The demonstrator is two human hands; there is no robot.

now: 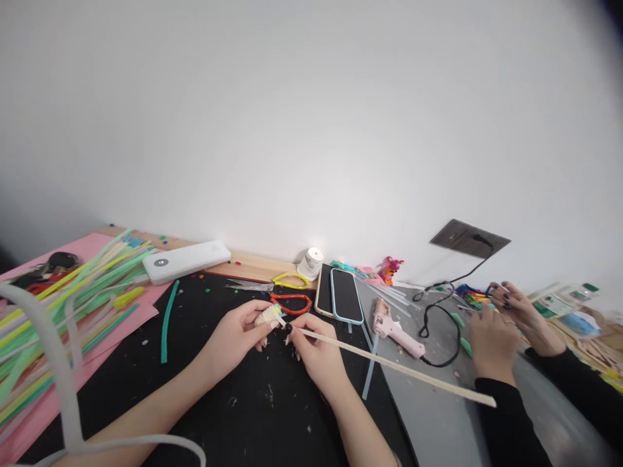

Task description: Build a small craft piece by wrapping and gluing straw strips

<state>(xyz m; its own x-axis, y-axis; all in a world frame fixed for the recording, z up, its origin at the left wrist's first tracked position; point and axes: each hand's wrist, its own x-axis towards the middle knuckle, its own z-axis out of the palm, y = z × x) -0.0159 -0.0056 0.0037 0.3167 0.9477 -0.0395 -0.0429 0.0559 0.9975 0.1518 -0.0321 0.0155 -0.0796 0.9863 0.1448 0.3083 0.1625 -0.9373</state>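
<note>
My left hand (239, 334) pinches a small cream wound piece (267, 316) with a bit of yellow and blue at its top. In my right hand (318, 353) is a long cream pipe cleaner (409, 370), held near one end while the rest sticks out far to the right. The pipe cleaner's near end reaches the wound piece between my fingertips; how the two join is too small to tell. Just beyond my hands lie scissors with red and yellow handles (291, 303). A teal pipe cleaner (169, 324) rests on the black mat (214, 402) to the left.
Bundled coloured pipe cleaners (73, 311) cover pink paper at left, beside a white device (187, 261). Two phones (346, 295), a white cup (311, 264) and a pink glue gun (396, 331) with a black cord stand behind and right. A co-worker's hands (496, 344) are at far right.
</note>
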